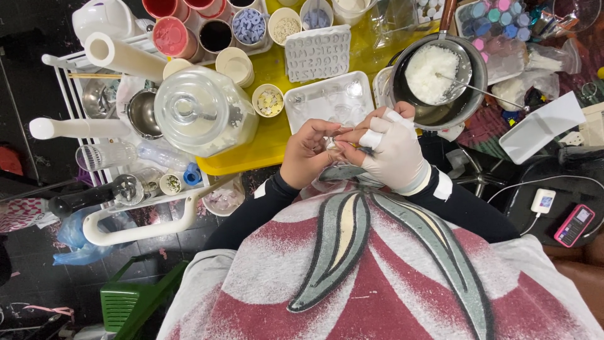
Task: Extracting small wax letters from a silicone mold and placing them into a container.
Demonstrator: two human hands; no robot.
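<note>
The person's left hand (308, 153), bare, and right hand (394, 151), in a white glove with a taped finger, met close to the chest, just in front of the near edge of the yellow tray (264, 135). Between the fingertips of both hands sat a small clear piece (338, 143). Both hands were curled tightly round it, thumbs and forefingers pinched together. What the piece was could not be told; it was too small and mostly covered.

Just beyond the hands, on the tray, lay a clear plastic mould tray (327, 101) with several cavities. Farther off lay a grey letter mould (317, 53). To the right of these stood a metal pot (440, 79) holding a bowl of white flakes (430, 72), with a thin metal spoon (481, 91) resting in it.

To the left of the hands, a large glass jar (201, 112) with a glass lid stood on the tray, touching its left edge. A small cup of pale chips (268, 101) stood between the jar and the mould tray. At the far edge, cups of red and dark pigment (189, 31) stood in a group.

On the right, well apart from the hands, a pink phone (574, 225) lay on a dark surface.
</note>
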